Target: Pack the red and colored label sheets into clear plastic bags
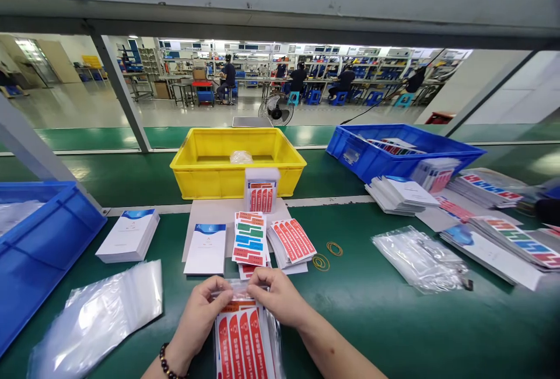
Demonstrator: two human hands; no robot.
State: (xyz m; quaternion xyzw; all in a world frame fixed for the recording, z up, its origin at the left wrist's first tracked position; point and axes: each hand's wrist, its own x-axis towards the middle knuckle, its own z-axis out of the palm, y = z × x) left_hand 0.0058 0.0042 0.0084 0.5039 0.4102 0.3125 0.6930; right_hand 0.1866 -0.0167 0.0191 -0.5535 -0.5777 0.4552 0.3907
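Observation:
A clear plastic bag (245, 338) with red-and-white label sheets inside lies at the front centre. My left hand (205, 307) pinches its top edge on the left, thumb against fingers. On the right of the same edge, my right hand (273, 296) is closed in a pinch too. Just beyond the hands are a white booklet stack (205, 251), a stack of coloured label sheets (250, 239) and a fanned stack of red label sheets (293, 242). Behind them, a bagged pack of red labels (261, 192) stands against the yellow bin.
A yellow bin (238, 183) stands at the back, a blue bin (394, 163) to its right and another blue bin (48, 239) at left. Empty bags (105, 315), booklets (129, 236), rubber bands (321, 262) and bagged items (420, 256) lie around. People sit far behind.

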